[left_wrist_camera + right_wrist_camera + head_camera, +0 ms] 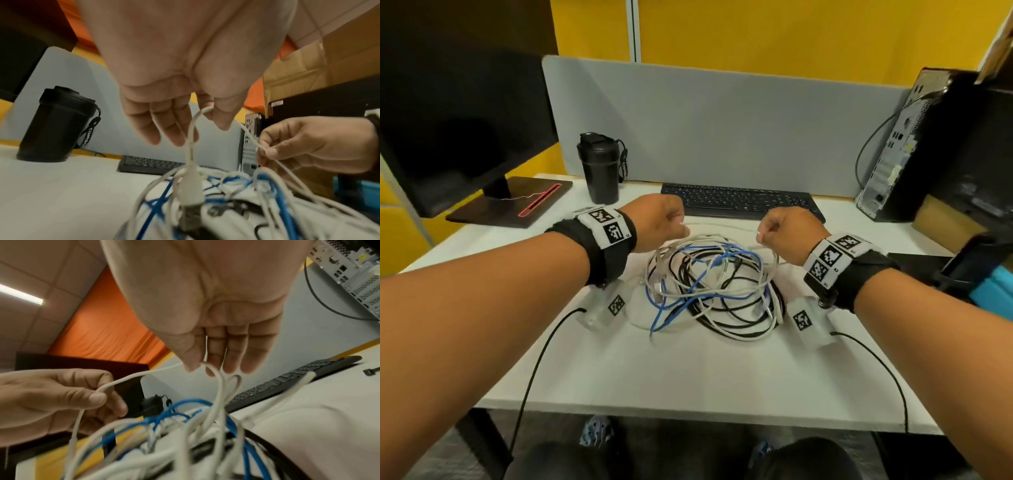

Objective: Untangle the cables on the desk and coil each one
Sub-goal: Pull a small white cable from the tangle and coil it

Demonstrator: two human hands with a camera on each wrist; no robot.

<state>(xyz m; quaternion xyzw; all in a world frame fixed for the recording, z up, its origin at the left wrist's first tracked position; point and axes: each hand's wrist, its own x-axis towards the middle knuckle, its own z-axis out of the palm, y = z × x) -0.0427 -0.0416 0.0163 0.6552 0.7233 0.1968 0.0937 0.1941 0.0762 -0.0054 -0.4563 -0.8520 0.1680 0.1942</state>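
Observation:
A tangle of white, blue and black cables [712, 284] lies in the middle of the white desk [688, 370]. My left hand [681, 222] and right hand [760, 234] hover over its far side. Each pinches one thin white cable [722, 226], which runs taut between them. In the left wrist view my left hand [207, 112] pinches the white cable [192, 138] between thumb and forefinger, and its plug end [191, 186] hangs down into the heap. In the right wrist view my right hand [202, 365] pinches a loop of the same cable [133, 375], which leads to my left hand [98, 392].
A black keyboard [739, 200] lies just beyond the hands. A black tumbler [601, 168] and a monitor [465, 120] stand at the back left, and a PC tower [914, 147] at the back right. A blue item [993, 287] sits at the right edge.

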